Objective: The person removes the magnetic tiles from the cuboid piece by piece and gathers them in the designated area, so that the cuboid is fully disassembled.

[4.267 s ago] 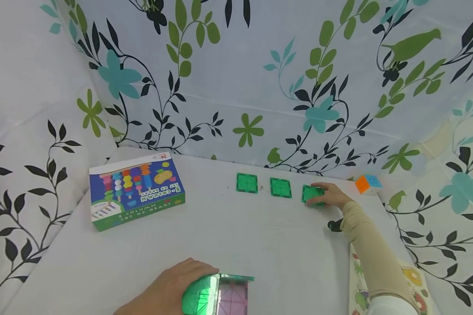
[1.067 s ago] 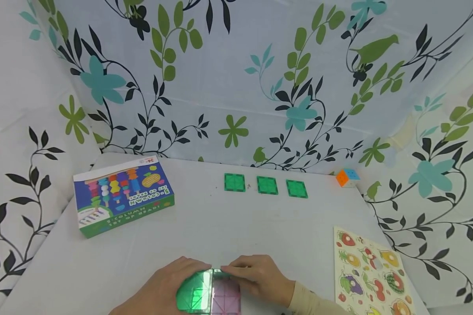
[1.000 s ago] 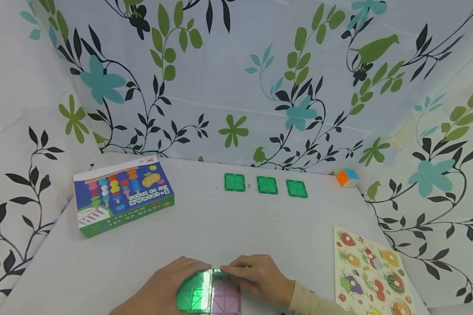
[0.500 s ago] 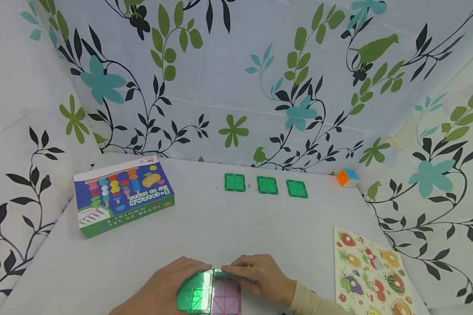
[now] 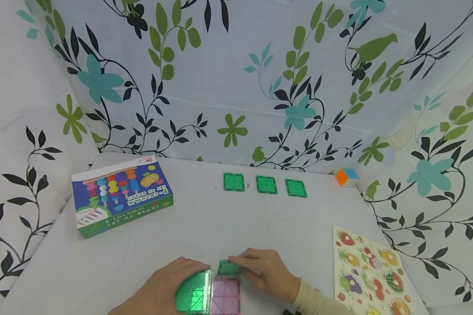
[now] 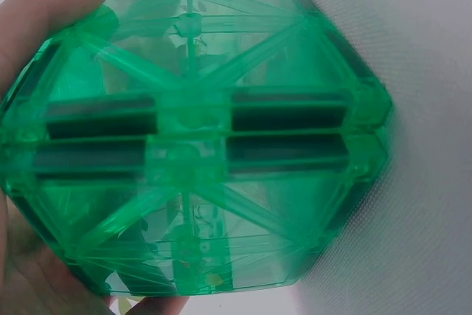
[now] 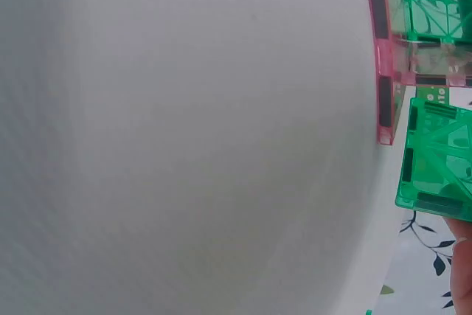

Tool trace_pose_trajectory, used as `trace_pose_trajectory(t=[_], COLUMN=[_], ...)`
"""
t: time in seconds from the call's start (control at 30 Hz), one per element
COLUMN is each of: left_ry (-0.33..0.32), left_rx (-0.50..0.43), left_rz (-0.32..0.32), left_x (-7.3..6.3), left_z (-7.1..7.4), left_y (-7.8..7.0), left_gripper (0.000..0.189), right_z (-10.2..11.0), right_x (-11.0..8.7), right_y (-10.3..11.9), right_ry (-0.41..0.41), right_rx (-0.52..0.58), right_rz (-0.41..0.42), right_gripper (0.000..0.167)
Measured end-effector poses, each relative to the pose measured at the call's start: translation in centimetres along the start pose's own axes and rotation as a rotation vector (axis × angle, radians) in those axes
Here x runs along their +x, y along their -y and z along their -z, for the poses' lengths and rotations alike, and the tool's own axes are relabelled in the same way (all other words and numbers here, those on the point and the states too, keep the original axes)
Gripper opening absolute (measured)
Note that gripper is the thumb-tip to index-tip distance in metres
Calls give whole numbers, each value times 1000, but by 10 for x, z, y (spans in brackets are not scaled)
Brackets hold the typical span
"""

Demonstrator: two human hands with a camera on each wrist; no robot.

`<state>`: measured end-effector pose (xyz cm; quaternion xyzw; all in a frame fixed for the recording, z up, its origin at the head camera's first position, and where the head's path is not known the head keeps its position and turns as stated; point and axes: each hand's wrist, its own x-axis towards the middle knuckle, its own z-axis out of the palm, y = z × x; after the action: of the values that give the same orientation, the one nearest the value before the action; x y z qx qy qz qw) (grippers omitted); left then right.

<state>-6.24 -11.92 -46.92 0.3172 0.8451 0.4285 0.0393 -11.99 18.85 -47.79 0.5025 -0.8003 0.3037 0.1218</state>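
My left hand (image 5: 163, 288) grips green magnetic tiles (image 5: 193, 294) at the near edge of the table. In the left wrist view, two green panels (image 6: 192, 57) meet along a seam, with thumb and fingers around their edge. A pink magnetic tile (image 5: 225, 296) adjoins them on the right; its edge (image 7: 380, 57) stands near the table surface in the right wrist view. My right hand (image 5: 270, 273) pinches a tilted green square magnetic tile (image 5: 227, 267) just beyond the pink one. In the right wrist view, this square tile (image 7: 439, 156) shows a gap from the pink tile.
Three green square tiles (image 5: 234, 182) lie in a row at the back. A bead-set box (image 5: 122, 192) sits at left, a colored puzzle cube (image 5: 347, 177) at the back right. A fruit-picture board (image 5: 372, 271) lies at the right edge. Patterned cloth (image 5: 228, 78) hangs behind.
The right hand has left the back row for the near tiles. Since half a second ago, it has drawn the square green tile slightly away from the pink tile's far edge; the left hand stays.
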Motion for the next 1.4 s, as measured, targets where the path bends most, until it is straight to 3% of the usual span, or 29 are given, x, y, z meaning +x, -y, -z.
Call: trace_pose_trajectory(t=[0.3,0.5,0.7,0.9,1.17,1.4], left_ry=[13,8,20,13,38,47], left_rx=[-15,10,9,0,-33,-63], left_rz=[44,49,58,48,73,79], left_x=[0,0,-1,-1,-2,-1], left_z=[-1,0,0,0,0,1], left_y=[1,1,1,1,0,0], left_gripper=[87,86,84,83,83,83], right_z=[7,19,33,41,30,19], right_x=[5,15,27,42,55,63], right_y=[-5,-19,-48,-81,-126,-144], right_ry=[-32,-49,-48,10,148,243], right_rx=[58,192,260,356,515,522], right_rz=[-40,-142,-249,-425,-512,-659], right_gripper=[46,45,43,45,48,50])
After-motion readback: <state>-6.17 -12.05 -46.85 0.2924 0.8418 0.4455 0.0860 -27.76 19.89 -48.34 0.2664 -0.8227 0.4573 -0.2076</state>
